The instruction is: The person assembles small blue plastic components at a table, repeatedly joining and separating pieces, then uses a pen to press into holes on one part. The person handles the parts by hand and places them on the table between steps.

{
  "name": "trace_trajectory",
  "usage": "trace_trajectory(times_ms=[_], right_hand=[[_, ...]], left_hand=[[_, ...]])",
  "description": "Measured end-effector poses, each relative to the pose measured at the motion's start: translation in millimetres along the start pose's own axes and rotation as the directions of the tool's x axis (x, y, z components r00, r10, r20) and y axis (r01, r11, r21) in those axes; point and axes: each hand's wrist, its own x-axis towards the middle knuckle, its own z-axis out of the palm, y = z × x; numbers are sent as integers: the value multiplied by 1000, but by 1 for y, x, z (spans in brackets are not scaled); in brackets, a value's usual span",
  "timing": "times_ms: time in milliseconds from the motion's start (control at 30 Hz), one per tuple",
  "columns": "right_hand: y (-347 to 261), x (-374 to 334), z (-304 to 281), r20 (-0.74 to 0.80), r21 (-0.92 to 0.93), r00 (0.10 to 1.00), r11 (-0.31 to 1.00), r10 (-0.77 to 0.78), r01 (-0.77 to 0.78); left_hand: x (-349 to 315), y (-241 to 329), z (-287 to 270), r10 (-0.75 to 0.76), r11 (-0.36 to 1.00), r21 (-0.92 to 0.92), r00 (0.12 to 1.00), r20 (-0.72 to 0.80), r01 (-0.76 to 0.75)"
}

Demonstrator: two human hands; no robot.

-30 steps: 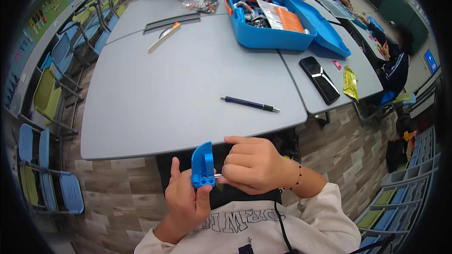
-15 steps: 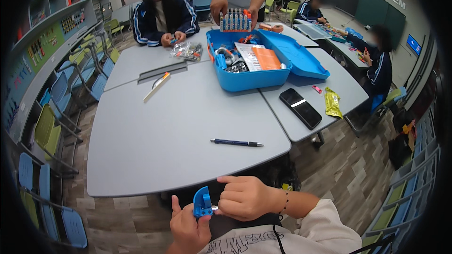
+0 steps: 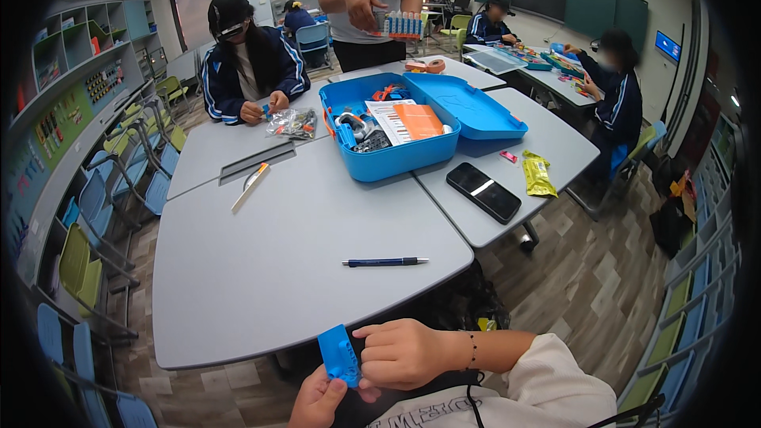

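Just past the near edge of the table, my left hand [image 3: 319, 401] grips a blue plastic part [image 3: 338, 355] between thumb and fingers. The part has a flat face and a raised, rounded bump, with small holes along one side. My right hand [image 3: 409, 355] is close against the part's right side. Its index finger points left toward the part, while the other fingers curl in. Whatever those curled fingers hold, if anything, is hidden.
On the grey table [image 3: 261, 277] lie a pen [image 3: 385, 261], a ruler [image 3: 250, 188], a phone [image 3: 483, 192] and a yellow packet [image 3: 538, 174]. An open blue case [image 3: 400, 160] of parts stands farther back. Across the table, a seated person [image 3: 252, 71] handles small pieces; another person [image 3: 369, 0] stands holding a battery rack [image 3: 402, 24].
The blue part has turned in my left hand, showing its flat face. A silvery bit near my right fingers is out of sight. The standing person has lifted the rack away from the case.
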Motion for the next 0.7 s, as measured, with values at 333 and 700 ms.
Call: trace_trajectory(times_ms=[333,700], right_hand=[[-2,-8,12,-49,25,999,1000,8,-6],[-13,-6,10,-72,-52,997,998,-42,38]], left_hand=[[-4,-5,-3,-35,988,154,999,15,32],[-11,-2,11,49,978,205,996,-73,-34]])
